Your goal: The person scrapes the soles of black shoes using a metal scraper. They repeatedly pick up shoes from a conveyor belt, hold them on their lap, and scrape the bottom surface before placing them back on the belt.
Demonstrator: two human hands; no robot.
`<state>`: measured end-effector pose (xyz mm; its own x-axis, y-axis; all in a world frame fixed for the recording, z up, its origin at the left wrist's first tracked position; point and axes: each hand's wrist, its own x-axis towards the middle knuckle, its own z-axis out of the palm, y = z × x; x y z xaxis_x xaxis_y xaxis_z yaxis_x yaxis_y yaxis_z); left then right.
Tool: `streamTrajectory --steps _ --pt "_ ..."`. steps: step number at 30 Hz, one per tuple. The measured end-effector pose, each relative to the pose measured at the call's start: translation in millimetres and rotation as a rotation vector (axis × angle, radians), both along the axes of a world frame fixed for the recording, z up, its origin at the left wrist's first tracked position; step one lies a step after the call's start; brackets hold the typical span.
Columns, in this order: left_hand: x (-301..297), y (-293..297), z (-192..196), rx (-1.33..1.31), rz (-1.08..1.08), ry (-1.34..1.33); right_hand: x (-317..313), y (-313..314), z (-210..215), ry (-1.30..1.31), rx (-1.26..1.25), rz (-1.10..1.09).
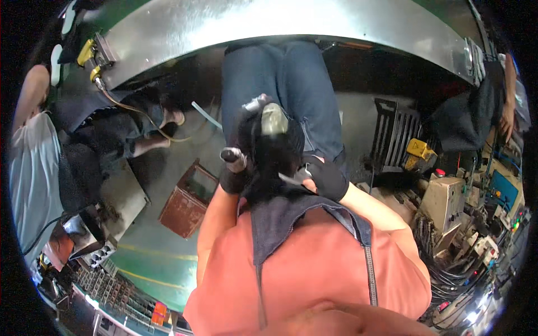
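The metal table (pixel 269 22) stretched across the workshop, its near edge over the person's thighs. Behind it, green floor (pixel 168 266) bordered a brown box (pixel 188 204) leftward; machines (pixel 448 201) crowded the right. Nearer than that edge, a black bundle (pixel 274 154) lay between left hand (pixel 234 168) and right hand (pixel 326 176); blur hid either grip.

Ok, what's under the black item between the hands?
Blue trousers show beyond and to the right of the black item. Whatever lies directly beneath it is covered, so I can't tell whether it touches them.
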<state>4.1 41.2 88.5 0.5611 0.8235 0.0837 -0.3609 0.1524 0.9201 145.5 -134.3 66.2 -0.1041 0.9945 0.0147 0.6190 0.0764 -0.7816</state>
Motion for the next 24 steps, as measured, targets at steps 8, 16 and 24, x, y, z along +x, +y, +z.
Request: streamTrajectory --steps 8,16,24 --pt "-16 -13 7 0.234 -0.172 0.296 17 -10 -10 -0.031 0.012 0.144" --pt "6 7 15 0.153 -0.233 0.298 8 -18 -52 0.003 0.091 -0.008" --pt "18 15 -3 -0.064 -0.325 0.037 2 -22 -66 0.089 0.005 -0.089"
